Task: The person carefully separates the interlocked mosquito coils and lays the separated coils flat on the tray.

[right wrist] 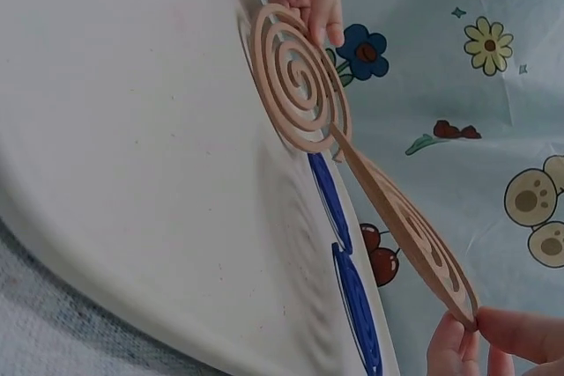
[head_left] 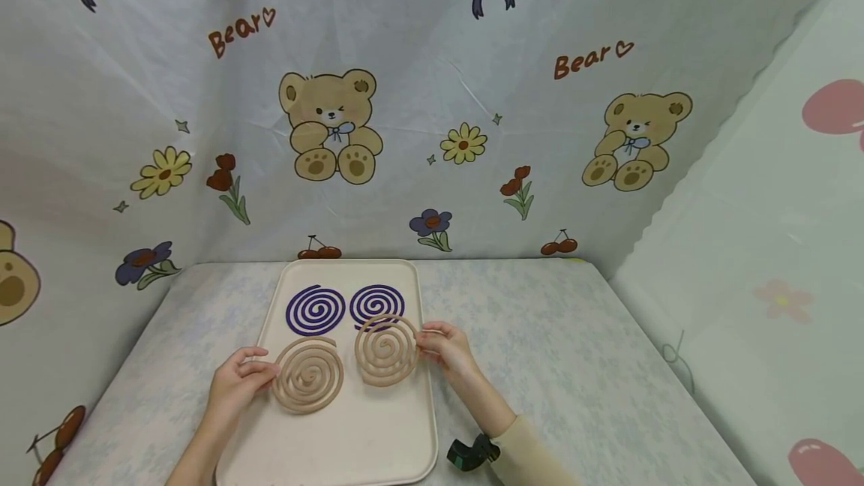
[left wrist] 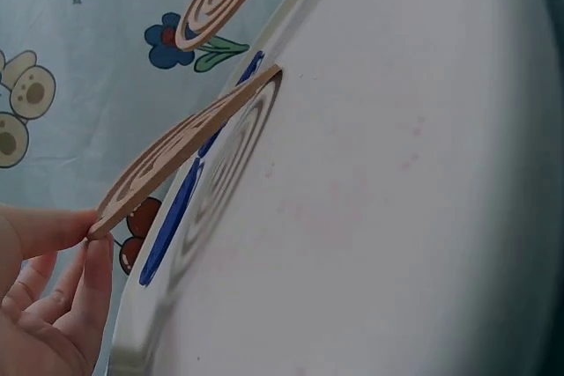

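Note:
My left hand (head_left: 235,385) pinches the left rim of a tan mosquito coil (head_left: 310,377) between thumb and fingers. In the left wrist view this coil (left wrist: 181,149) is tilted, and its shadow falls on the tray. A second tan coil (head_left: 385,349) hangs tilted above the tray, its right rim pinched by my right hand (head_left: 451,351); the right wrist view shows this coil (right wrist: 410,235) nearly edge-on. Beyond them, two dark blue spirals (head_left: 316,311) lie side by side on the cream tray (head_left: 337,452). The held right coil overlaps the front of the right blue spiral (head_left: 378,300).
The tray lies lengthwise on a pale mottled tabletop (head_left: 540,351). A black device (head_left: 472,454) shows beside my right sleeve. A bear-print curtain (head_left: 405,58) stands along the back, and a thin looped cord (head_left: 678,358) hangs at the right.

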